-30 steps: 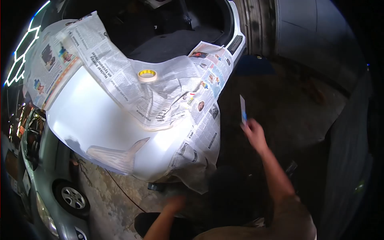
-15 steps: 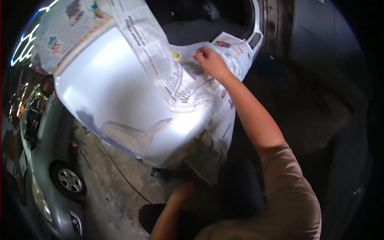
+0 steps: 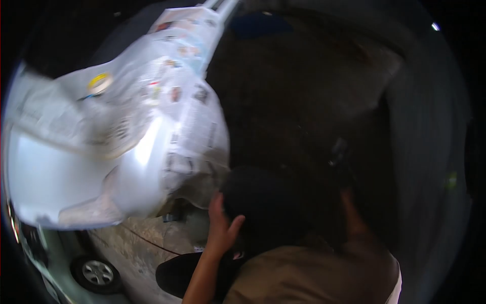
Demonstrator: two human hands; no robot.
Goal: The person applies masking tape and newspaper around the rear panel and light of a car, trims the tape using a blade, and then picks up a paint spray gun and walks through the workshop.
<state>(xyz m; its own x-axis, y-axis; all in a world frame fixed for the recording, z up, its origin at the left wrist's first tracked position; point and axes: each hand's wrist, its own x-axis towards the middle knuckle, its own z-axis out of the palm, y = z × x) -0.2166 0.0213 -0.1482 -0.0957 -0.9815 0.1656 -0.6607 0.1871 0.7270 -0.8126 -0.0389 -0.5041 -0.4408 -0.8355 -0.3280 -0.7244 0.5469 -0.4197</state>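
Observation:
My left hand [image 3: 223, 225] is raised beside my dark-trousered knee, thumb apart from the fingers and nothing seen in it. Its fingertips are close to the lower edge of the masking newspaper [image 3: 195, 131]; whether they touch it I cannot tell. Low on the right, my right hand [image 3: 345, 177] reaches into deep shadow, its fingers lost in the dark. A dark object with a faint glint [image 3: 339, 149] is at that hand, too dim to name. A roll of yellow-cored tape [image 3: 99, 83] lies on the newspaper over the pale car panel [image 3: 40, 172].
At lower left stands another car with a silver-spoked wheel [image 3: 97, 272]. A thin hose or cable [image 3: 147, 239] runs over the stained concrete floor [image 3: 126, 230]. Something blue [image 3: 260, 25] lies in the dark at the top.
My view has swung right. The right hand has left the papered panel and dropped into the shadow on the right. My left hand has risen beside my knee.

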